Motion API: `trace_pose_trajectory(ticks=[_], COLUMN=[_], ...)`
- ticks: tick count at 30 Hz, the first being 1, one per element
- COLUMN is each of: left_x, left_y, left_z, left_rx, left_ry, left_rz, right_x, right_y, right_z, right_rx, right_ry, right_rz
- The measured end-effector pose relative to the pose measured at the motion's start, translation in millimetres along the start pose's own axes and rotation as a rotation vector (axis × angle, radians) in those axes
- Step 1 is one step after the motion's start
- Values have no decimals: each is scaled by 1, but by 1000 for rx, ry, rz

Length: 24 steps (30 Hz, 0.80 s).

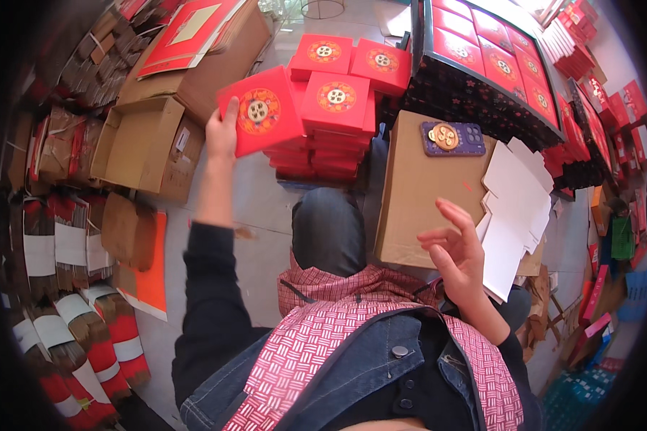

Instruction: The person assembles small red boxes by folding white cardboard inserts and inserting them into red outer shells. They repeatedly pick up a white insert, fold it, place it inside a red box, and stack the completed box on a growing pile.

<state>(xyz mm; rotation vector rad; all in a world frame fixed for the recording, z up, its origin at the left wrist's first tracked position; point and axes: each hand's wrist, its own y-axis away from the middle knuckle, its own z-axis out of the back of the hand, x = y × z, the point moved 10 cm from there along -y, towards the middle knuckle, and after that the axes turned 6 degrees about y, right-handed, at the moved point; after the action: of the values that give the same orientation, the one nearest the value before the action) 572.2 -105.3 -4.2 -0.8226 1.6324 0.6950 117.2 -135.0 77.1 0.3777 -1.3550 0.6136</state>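
Note:
My left hand (223, 131) grips a square red gift box (272, 109) with a round gold and orange emblem by its left edge, the thumb lying on top. The box is held up at the left side of a stack of similar red boxes (334, 102). Nothing is in my right hand (459, 248); its fingers are spread above the right part of a brown cardboard box (417, 194). On that box, beside the hand, lie white die-cut card sheets (514, 201). Farther back on it rests a phone (467, 138) in a purple case.
At back right, a dark patterned case (438, 75) holds rows of red boxes. An open cardboard carton (133, 147) stands at left, near a large carton topped with red sheets (187, 36). Banded bundles of folded card (68, 248) line the left side.

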Motion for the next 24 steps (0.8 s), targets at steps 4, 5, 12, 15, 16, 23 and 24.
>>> trace_pose_trajectory(ticks=[4,5,12,15,16,23,24], left_x=[46,54,115,40,19,-14,-8], left_y=[-99,-112,-152,-121,-89,150,172], left_z=[-6,-15,-7,-31,-55,-125,-137], left_rx=[146,183,251,92,96,349,399], left_ry=[-242,-339,-513,-1087,-1005,-669,-665], left_rz=[174,195,365,-255,-391,-659,-656], right_x=[-20,-25,-35,-31,-33,-35,-50], right_y=[15,20,36,46,56,107,118], right_z=[20,25,54,65,78,134,137], right_rx=[-53,-75,-166,-201,-251,11,65], right_ry=[-58,-62,-115,-81,31,1220,1251], right_rz=[-132,-157,-200,-186,-141,-128,-179])
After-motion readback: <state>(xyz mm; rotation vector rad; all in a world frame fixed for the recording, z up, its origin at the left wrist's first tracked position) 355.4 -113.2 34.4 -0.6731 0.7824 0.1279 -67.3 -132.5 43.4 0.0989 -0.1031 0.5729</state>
